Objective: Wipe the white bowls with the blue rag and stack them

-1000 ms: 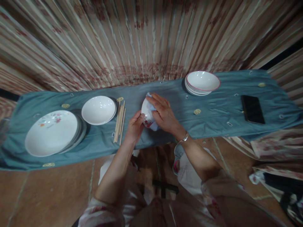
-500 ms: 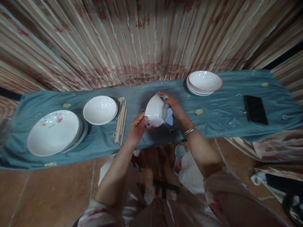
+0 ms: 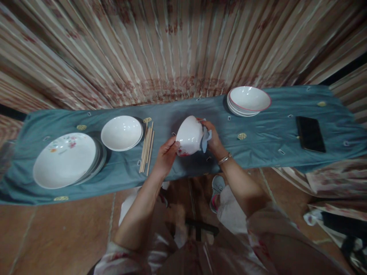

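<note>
Above the middle of the table a white bowl [image 3: 189, 135] with red flowers is tipped on its side. My left hand [image 3: 168, 152] grips its left edge, thumb on the outer wall. At the bowl's right side my right hand [image 3: 212, 137] is closed on a pale blue cloth [image 3: 205, 139], which lies against the bowl. Part of the right fingers is hidden behind the cloth and bowl. Left of my left hand lie several wooden chopsticks [image 3: 146, 149].
Two nested white bowls [image 3: 122, 133] stand beyond the chopsticks, with stacked floral plates [image 3: 65, 160] at far left. Red-rimmed bowls [image 3: 249, 100] are stacked at the back right, and a black phone [image 3: 310, 133] lies farther right. A pleated curtain [image 3: 177, 49] hangs behind the cloth-covered table [image 3: 258, 149].
My right hand and the cloth have shifted slightly along the bowl's right side, with the wrist lower and closer in. My left hand keeps its hold, and the bowl has barely turned.
</note>
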`<state>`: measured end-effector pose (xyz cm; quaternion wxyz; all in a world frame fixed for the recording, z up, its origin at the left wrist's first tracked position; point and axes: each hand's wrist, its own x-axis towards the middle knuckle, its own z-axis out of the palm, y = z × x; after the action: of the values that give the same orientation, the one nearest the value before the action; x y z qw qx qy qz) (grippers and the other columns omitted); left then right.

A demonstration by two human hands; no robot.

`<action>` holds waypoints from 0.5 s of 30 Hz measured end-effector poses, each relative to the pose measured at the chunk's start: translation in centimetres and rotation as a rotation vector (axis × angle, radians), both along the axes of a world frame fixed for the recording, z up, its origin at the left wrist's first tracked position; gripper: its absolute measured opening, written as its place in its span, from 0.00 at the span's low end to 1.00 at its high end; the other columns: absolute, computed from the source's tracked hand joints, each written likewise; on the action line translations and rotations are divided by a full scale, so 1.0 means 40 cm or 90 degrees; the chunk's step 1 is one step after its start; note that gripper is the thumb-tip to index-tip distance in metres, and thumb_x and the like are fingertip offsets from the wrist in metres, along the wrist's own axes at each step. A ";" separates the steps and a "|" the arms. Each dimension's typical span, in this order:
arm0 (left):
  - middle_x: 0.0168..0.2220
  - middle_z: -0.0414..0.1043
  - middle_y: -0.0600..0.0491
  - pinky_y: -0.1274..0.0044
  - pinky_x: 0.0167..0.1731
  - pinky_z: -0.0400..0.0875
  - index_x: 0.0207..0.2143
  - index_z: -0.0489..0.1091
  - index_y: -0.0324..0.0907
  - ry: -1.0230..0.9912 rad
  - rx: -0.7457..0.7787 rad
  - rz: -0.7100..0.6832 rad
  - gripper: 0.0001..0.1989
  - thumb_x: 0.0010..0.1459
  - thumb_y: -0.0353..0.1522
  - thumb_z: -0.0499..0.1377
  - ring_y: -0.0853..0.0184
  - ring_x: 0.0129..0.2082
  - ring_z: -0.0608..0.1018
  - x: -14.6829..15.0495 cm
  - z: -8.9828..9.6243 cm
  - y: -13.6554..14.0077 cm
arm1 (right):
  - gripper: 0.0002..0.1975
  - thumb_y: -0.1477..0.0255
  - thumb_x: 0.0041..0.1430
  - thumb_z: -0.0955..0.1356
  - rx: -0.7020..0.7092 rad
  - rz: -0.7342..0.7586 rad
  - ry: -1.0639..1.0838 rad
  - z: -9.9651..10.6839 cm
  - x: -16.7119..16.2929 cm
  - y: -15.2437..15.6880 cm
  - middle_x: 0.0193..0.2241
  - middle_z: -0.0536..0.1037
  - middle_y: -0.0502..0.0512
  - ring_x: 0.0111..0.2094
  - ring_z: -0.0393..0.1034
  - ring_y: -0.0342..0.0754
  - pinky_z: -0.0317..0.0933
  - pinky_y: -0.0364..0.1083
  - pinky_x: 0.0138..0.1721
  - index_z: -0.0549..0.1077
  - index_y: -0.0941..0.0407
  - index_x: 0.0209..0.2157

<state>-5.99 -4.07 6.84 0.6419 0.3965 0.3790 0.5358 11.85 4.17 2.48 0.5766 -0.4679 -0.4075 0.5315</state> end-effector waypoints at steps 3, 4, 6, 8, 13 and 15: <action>0.31 0.76 0.54 0.77 0.39 0.70 0.36 0.79 0.42 -0.004 -0.004 -0.007 0.17 0.50 0.45 0.71 0.69 0.35 0.75 0.000 -0.003 -0.002 | 0.13 0.59 0.54 0.67 0.015 -0.030 0.022 0.003 -0.003 -0.004 0.39 0.83 0.52 0.44 0.74 0.53 0.68 0.54 0.53 0.77 0.51 0.36; 0.31 0.76 0.54 0.77 0.39 0.70 0.36 0.79 0.42 -0.001 -0.005 -0.008 0.17 0.51 0.45 0.71 0.69 0.35 0.75 0.000 -0.006 -0.003 | 0.13 0.59 0.54 0.67 0.022 -0.036 0.020 0.006 -0.003 -0.005 0.38 0.82 0.52 0.43 0.74 0.53 0.68 0.54 0.52 0.78 0.51 0.37; 0.31 0.75 0.54 0.77 0.40 0.69 0.36 0.79 0.42 0.013 0.000 -0.003 0.16 0.52 0.45 0.70 0.69 0.35 0.75 0.001 -0.014 -0.002 | 0.14 0.59 0.56 0.67 0.045 -0.048 -0.005 0.013 0.001 -0.007 0.38 0.82 0.52 0.43 0.74 0.53 0.68 0.54 0.53 0.78 0.52 0.38; 0.31 0.75 0.55 0.77 0.40 0.69 0.35 0.78 0.42 0.032 0.008 0.006 0.15 0.53 0.44 0.69 0.69 0.36 0.74 0.003 -0.022 -0.001 | 0.15 0.58 0.57 0.66 0.069 -0.057 -0.049 0.025 0.008 -0.009 0.40 0.81 0.52 0.47 0.74 0.54 0.67 0.54 0.55 0.78 0.51 0.40; 0.32 0.75 0.54 0.77 0.42 0.70 0.35 0.78 0.42 0.053 0.014 0.009 0.12 0.55 0.41 0.67 0.68 0.38 0.75 0.010 -0.036 0.000 | 0.18 0.56 0.57 0.65 0.094 -0.043 -0.154 0.058 0.030 -0.016 0.44 0.81 0.55 0.53 0.70 0.58 0.66 0.56 0.55 0.76 0.50 0.43; 0.33 0.75 0.53 0.76 0.43 0.70 0.36 0.78 0.42 0.055 0.012 0.015 0.12 0.54 0.40 0.67 0.67 0.39 0.75 0.013 -0.040 -0.001 | 0.18 0.57 0.58 0.65 0.099 -0.049 -0.183 0.068 0.031 -0.021 0.44 0.81 0.55 0.51 0.72 0.58 0.67 0.56 0.55 0.77 0.50 0.44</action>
<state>-5.48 -4.09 5.23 0.6149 0.4204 0.4061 0.5293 13.09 3.32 5.19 0.5668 -0.5086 -0.5076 0.4030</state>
